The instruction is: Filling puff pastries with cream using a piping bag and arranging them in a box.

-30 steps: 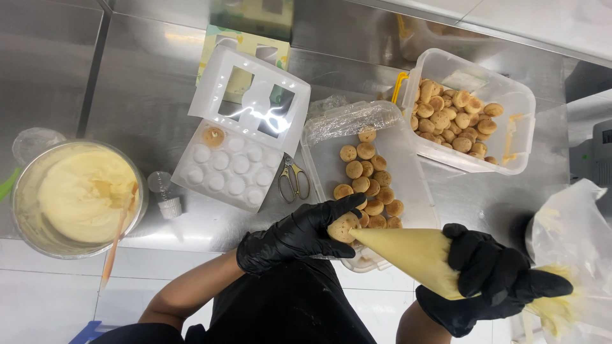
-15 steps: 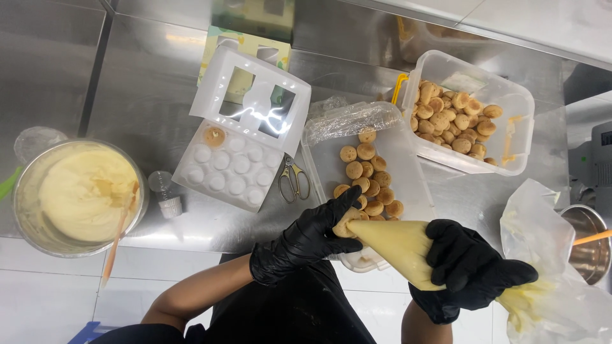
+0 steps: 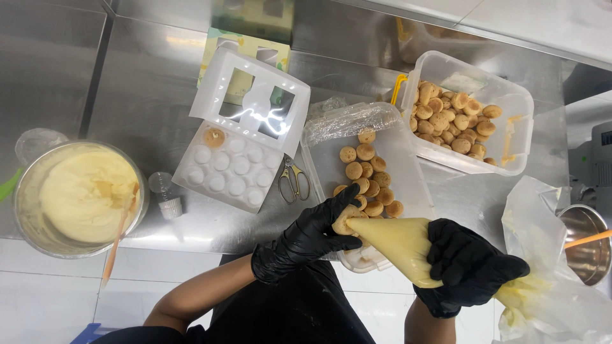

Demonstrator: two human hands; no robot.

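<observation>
The left hand point(image 3: 312, 239), in a black glove, pinches one small round puff point(image 3: 344, 221) between its fingertips, just above the near end of the shallow tray of puffs point(image 3: 366, 178). The right hand point(image 3: 468, 267), gloved too, is clamped around a cream-filled piping bag point(image 3: 398, 245), its tip touching the held puff. The work looks barely begun: the white moulded box point(image 3: 229, 175) holds a single puff in its far-left cavity point(image 3: 214, 137), the other cavities bare. Many puffs wait on the tray and in the clear tub point(image 3: 510, 137) beyond. A bowl of cream point(image 3: 80, 194) sits far left, scissors point(image 3: 293, 181) between box and tray
</observation>
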